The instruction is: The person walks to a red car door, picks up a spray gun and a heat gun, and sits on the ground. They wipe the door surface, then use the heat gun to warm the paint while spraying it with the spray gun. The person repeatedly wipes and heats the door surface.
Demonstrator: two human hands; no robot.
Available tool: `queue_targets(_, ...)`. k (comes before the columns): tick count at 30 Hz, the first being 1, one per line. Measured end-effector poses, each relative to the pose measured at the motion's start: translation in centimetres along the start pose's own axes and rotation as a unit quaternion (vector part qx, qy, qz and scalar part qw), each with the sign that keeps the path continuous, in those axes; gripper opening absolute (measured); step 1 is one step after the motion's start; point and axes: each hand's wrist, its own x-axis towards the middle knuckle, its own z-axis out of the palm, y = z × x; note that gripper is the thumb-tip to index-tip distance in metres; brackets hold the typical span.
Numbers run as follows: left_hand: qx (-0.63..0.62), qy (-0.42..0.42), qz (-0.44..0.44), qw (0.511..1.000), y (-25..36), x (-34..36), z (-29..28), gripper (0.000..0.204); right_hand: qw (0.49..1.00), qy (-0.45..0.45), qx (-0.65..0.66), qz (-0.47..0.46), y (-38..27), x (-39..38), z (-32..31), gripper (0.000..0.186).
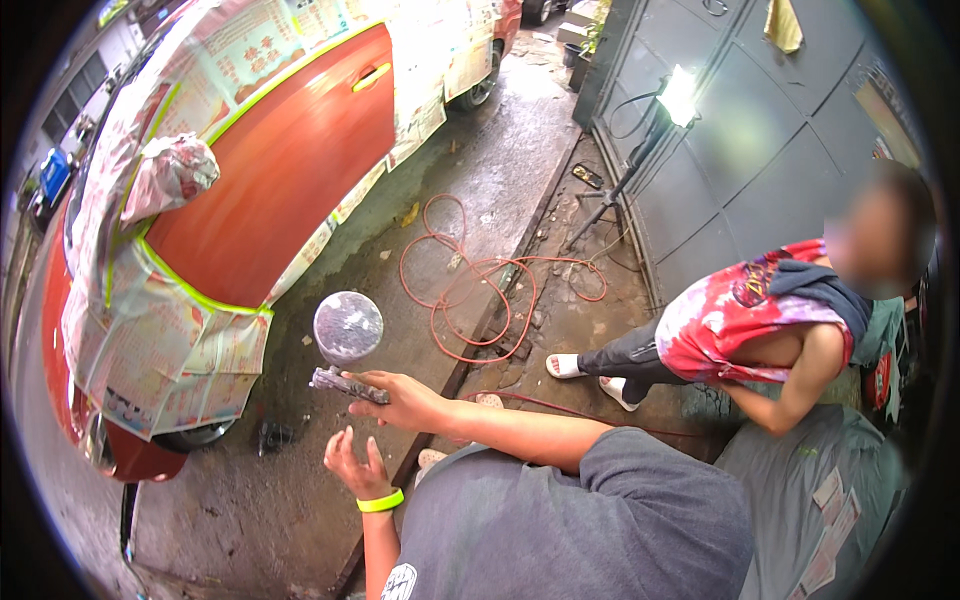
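A paint spray gun (352, 387) with a round, paint-stained cup (348, 328) on top is gripped in my right hand (405, 402), fingers closed around its body. Just below it, my left hand (357, 466) is raised with fingers apart and nothing in it; a neon yellow band circles that wrist. Left of the gun stands a car whose bare orange-red door (290, 170) is framed by bright green tape (185, 287). Printed masking paper (185, 355) covers the panels around the door, and the side mirror (175, 172) is wrapped. The gun is apart from the car.
An orange hose (465, 265) lies in loops on the wet ground. A lit work lamp (678, 97) on a tripod stands by the grey metal gate (720, 190). At right stands a person in a red patterned shirt (740, 310), beside a grey cover (790, 480).
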Motion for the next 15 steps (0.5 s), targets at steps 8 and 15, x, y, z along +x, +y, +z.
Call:
queue_targets(8, -0.122, -0.237, -0.147, 0.952, -6.7, -5.8, 2.1, 0.042, 0.960, 0.124, -0.216, -0.125, 3.3, -2.5, -5.0, 0.059)
queue_targets(15, -0.074, -0.500, -0.170, 0.846, -10.3, -9.9, 3.0, 0.050, 0.946, 0.152, -0.281, -0.053, 1.5, -8.4, -10.3, 0.057)
